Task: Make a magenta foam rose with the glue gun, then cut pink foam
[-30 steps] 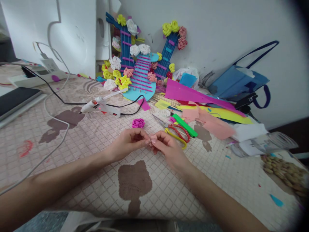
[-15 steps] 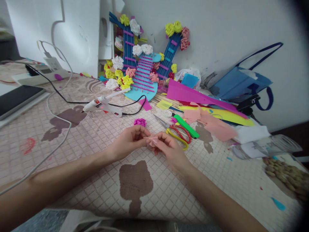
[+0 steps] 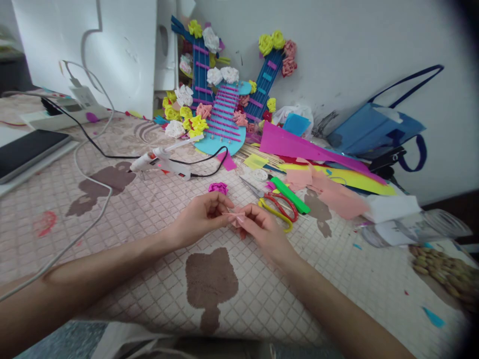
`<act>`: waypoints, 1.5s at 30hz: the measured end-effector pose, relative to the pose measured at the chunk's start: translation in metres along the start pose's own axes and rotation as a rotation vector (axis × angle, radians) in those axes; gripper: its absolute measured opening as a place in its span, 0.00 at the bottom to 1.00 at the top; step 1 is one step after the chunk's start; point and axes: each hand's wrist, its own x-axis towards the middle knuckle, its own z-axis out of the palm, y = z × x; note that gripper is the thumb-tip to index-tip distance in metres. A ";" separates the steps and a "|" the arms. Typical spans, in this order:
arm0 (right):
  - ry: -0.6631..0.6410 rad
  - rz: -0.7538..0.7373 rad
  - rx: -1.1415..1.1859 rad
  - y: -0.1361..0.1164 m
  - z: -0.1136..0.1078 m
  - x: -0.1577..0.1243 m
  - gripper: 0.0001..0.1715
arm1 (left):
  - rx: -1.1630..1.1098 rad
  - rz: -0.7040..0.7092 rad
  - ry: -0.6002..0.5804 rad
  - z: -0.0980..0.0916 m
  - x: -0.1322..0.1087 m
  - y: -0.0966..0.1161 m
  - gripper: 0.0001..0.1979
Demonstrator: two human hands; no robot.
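Note:
Between my fingertips is a small piece of folded pink paper [image 3: 236, 218], shaped a bit like a flower. My left hand [image 3: 200, 219] pinches its left side, and my right hand [image 3: 264, 229] grips the right side with thumb and fingers. The fingers partly cover the paper. Just beyond my left hand lies a crumpled magenta paper flower [image 3: 218, 188]. Scissors [image 3: 275, 204] with red and yellow handles rest to the right of the hands, beside a green cutter [image 3: 290, 194].
A white glue gun [image 3: 160, 163] with a black cord lies left of centre. Decorated blue paper shapes [image 3: 220, 144] with paper flowers lean at the back. Coloured sheets [image 3: 318, 154], a blue bag [image 3: 374, 127], a clear jar [image 3: 422, 224] and nuts [image 3: 441, 271] lie on the right.
Both hands stay almost in the same place. The pink paper looks slightly turned between the fingers, and the whole view has shifted a little.

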 end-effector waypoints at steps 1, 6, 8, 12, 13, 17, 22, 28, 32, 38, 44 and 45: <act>-0.004 -0.001 -0.009 0.000 0.000 0.000 0.12 | 0.011 0.005 0.001 0.000 0.000 0.000 0.14; -0.005 -0.057 -0.145 -0.003 -0.002 0.001 0.10 | 0.109 0.034 0.012 0.000 -0.001 0.001 0.13; -0.008 -0.097 -0.235 -0.005 -0.003 0.001 0.08 | 0.159 0.047 0.023 0.000 -0.002 0.002 0.12; -0.008 -0.148 -0.375 -0.009 -0.004 0.000 0.05 | 0.200 0.065 0.018 0.001 -0.003 0.004 0.11; -0.008 -0.155 -0.395 -0.010 -0.004 0.000 0.05 | 0.202 0.065 0.010 0.001 -0.003 0.005 0.11; -0.015 -0.171 -0.444 -0.011 -0.004 0.000 0.03 | 0.218 0.054 -0.008 0.002 -0.004 0.008 0.11; 0.014 -0.195 -0.453 -0.007 -0.004 -0.001 0.03 | 0.099 0.010 -0.038 0.002 -0.003 0.004 0.12; 0.072 -0.232 -0.431 -0.007 -0.004 -0.001 0.05 | -0.082 -0.143 -0.130 -0.003 0.000 -0.002 0.16; 0.054 -0.230 -0.425 -0.008 -0.004 -0.001 0.05 | -0.049 -0.223 -0.137 -0.004 0.000 0.000 0.13; 0.055 -0.226 -0.447 -0.008 -0.005 -0.001 0.05 | -0.070 -0.254 -0.137 -0.004 -0.001 0.005 0.11; 0.053 -0.217 -0.425 -0.007 -0.005 -0.002 0.05 | -0.087 -0.244 -0.125 -0.004 -0.001 0.005 0.12; 0.053 -0.216 -0.420 -0.007 -0.005 -0.002 0.05 | -0.085 -0.243 -0.119 -0.004 -0.001 0.005 0.12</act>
